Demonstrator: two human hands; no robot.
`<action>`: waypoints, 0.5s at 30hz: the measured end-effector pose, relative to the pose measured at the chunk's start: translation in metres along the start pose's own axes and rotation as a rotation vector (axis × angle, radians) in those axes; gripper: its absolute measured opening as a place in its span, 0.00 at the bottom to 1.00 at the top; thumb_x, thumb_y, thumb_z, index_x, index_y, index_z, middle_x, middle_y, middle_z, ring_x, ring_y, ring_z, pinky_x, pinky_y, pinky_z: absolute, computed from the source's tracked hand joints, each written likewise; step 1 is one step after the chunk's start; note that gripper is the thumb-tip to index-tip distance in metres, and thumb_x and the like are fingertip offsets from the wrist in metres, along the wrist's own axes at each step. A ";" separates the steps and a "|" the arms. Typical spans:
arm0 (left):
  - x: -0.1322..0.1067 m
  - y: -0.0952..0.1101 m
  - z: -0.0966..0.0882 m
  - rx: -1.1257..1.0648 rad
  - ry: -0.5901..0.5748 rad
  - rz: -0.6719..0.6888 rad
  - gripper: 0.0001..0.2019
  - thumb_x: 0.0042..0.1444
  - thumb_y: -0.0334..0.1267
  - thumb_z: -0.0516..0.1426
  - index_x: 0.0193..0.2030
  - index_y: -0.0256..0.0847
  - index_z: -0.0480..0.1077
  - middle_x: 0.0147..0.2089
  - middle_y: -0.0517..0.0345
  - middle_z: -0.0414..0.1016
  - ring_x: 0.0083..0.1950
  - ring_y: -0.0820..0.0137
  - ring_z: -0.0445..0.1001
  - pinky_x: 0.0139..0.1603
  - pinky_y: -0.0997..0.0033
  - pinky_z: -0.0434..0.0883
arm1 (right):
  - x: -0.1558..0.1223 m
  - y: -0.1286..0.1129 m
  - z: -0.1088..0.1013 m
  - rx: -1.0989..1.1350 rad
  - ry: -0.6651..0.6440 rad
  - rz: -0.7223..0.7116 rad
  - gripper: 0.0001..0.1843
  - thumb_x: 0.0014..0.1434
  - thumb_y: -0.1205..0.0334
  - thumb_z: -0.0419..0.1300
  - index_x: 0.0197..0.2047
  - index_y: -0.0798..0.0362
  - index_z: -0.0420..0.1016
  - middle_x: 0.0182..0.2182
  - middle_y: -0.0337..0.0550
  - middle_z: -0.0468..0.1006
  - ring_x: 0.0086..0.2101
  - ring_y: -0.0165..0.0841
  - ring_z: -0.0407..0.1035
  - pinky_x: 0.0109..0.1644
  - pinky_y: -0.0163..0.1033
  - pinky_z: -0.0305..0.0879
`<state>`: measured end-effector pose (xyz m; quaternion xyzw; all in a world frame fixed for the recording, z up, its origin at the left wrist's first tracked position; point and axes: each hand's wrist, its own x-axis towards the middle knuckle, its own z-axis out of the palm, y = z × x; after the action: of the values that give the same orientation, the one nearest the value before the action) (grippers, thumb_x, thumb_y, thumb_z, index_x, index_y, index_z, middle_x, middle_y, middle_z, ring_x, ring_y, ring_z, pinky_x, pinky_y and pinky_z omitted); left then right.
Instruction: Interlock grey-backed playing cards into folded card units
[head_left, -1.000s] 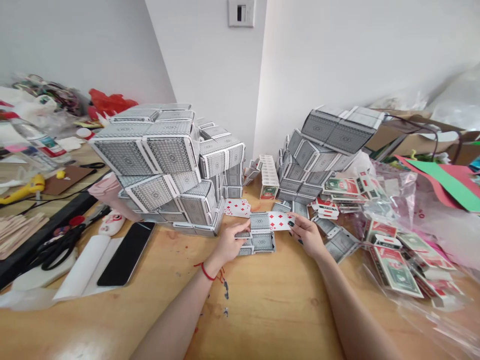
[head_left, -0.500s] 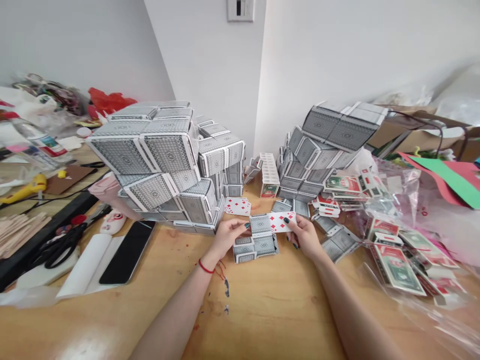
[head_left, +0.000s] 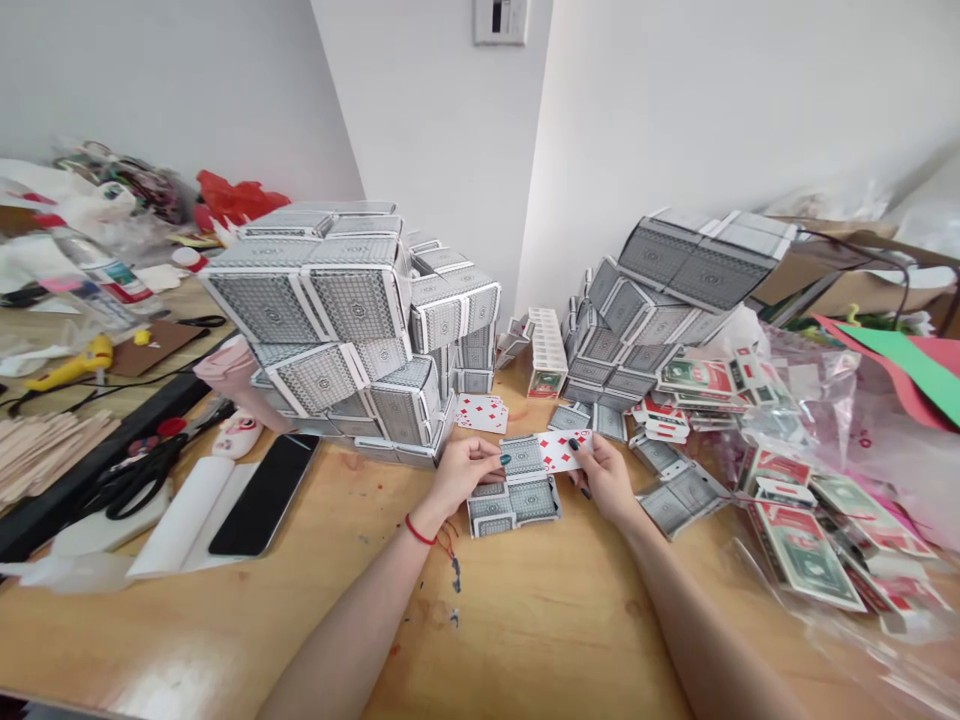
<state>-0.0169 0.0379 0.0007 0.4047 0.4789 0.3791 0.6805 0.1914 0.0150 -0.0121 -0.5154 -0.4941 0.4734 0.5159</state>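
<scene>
At frame centre, the left hand [head_left: 463,472] and right hand [head_left: 604,478] have fingers clamped on a folded card [head_left: 541,452] (above the tabletop [head_left: 525,620]). Uneven pull could tear it, judging by the grip.

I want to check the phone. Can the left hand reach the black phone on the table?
Probably yes: the left hand has bare table between it and the black phone, but its fingers hold a folded card piece.
</scene>
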 end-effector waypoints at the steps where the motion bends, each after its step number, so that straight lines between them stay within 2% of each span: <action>1: 0.000 0.000 0.001 0.002 0.004 0.000 0.11 0.39 0.34 0.64 0.28 0.33 0.67 0.25 0.57 0.75 0.25 0.72 0.75 0.28 0.73 0.74 | 0.000 0.001 0.000 -0.016 0.004 -0.005 0.16 0.52 0.47 0.55 0.26 0.51 0.59 0.10 0.30 0.62 0.10 0.23 0.51 0.12 0.29 0.46; 8: 0.000 0.000 0.002 0.009 0.013 0.009 0.12 0.37 0.35 0.65 0.27 0.33 0.67 0.23 0.58 0.74 0.24 0.73 0.75 0.27 0.75 0.74 | -0.002 0.000 0.009 -0.063 -0.015 -0.048 0.16 0.54 0.47 0.53 0.26 0.50 0.57 0.11 0.30 0.60 0.12 0.24 0.51 0.14 0.30 0.46; 15: -0.002 0.001 0.003 0.003 0.034 0.031 0.12 0.38 0.35 0.64 0.26 0.33 0.67 0.23 0.60 0.73 0.22 0.75 0.73 0.25 0.76 0.74 | -0.002 0.000 0.026 -0.024 -0.048 0.001 0.17 0.53 0.45 0.52 0.27 0.50 0.56 0.12 0.29 0.57 0.13 0.24 0.51 0.16 0.30 0.46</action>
<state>-0.0146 0.0365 0.0031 0.4064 0.4846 0.3958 0.6658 0.1650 0.0143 -0.0127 -0.5103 -0.5119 0.4797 0.4975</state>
